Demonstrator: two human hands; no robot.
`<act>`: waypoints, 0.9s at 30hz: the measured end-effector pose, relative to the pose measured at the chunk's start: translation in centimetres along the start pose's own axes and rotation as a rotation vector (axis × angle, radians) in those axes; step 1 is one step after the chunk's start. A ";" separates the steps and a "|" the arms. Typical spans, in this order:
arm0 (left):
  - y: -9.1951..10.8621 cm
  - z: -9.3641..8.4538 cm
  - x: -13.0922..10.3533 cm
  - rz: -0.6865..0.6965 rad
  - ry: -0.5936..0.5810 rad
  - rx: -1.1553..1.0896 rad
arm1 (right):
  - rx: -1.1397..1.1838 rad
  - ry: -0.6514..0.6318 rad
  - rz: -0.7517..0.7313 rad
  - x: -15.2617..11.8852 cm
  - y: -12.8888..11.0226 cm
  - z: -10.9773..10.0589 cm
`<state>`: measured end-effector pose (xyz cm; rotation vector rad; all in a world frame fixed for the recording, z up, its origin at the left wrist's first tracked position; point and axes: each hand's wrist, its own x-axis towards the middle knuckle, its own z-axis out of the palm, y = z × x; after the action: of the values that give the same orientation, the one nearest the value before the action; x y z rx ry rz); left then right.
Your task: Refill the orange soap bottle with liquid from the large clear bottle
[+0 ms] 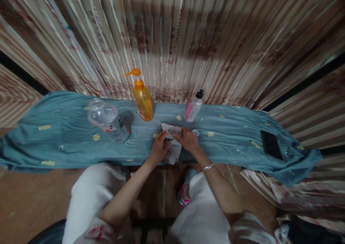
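Note:
A pale, crumpled cloth [174,153] is held between my two hands near the front edge of the cloth-covered table. My left hand [160,148] grips its left side with bent fingers. My right hand [189,140] pinches the upper right part, thumb lying across it. Whether something is wrapped inside the cloth is hidden. Just beyond my right hand lies a small whitish round piece [195,132]. Behind the hands stand an orange pump bottle [143,102] and a smaller clear pump bottle [193,109] with a pink label and black top.
To the left stands a large clear plastic jar [109,121], its mouth uncovered. A black phone [271,145] lies at the right end. The teal patterned tablecloth [72,129] drapes over the narrow table. A striped curtain [167,39] hangs right behind it.

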<state>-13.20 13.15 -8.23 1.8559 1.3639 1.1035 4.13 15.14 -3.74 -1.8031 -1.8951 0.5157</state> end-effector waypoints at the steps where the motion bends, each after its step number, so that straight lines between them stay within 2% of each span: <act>1: 0.4 0.1 -0.4 -0.001 -0.014 -0.025 | -0.003 -0.032 -0.016 -0.2 -0.3 0.6; 5: 2.3 -0.4 -2.4 -0.029 0.012 -0.168 | 0.025 -0.132 -0.119 0.1 -1.6 1.8; 9: 3.4 -2.5 -5.0 -0.033 0.098 -0.281 | 0.076 -0.141 -0.241 1.1 -3.2 2.1; 13: 2.7 -4.5 -6.7 -0.067 0.184 -0.127 | 0.100 -0.085 -0.327 0.9 -4.7 2.8; 16: 1.4 -5.2 -6.5 -0.029 0.171 -0.016 | 0.095 -0.091 -0.388 -0.2 -5.1 3.8; 20: -0.2 -5.4 -5.7 -0.041 -0.006 0.067 | 0.071 -0.130 -0.439 -1.3 -4.9 4.8; 22: -0.8 -5.7 -5.3 -0.037 -0.052 0.086 | 0.062 -0.135 -0.446 -1.0 -4.8 4.8; 24: -1.1 -6.2 -4.7 -0.019 -0.037 0.070 | 0.057 -0.123 -0.439 0.0 -5.0 4.4; 27: -1.0 -7.2 -3.1 0.006 0.059 0.014 | 0.056 -0.082 -0.407 2.3 -6.1 3.7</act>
<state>-20.35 10.41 -6.43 1.8519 1.4027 1.1630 -3.05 17.21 -3.08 -1.3257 -2.2036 0.4941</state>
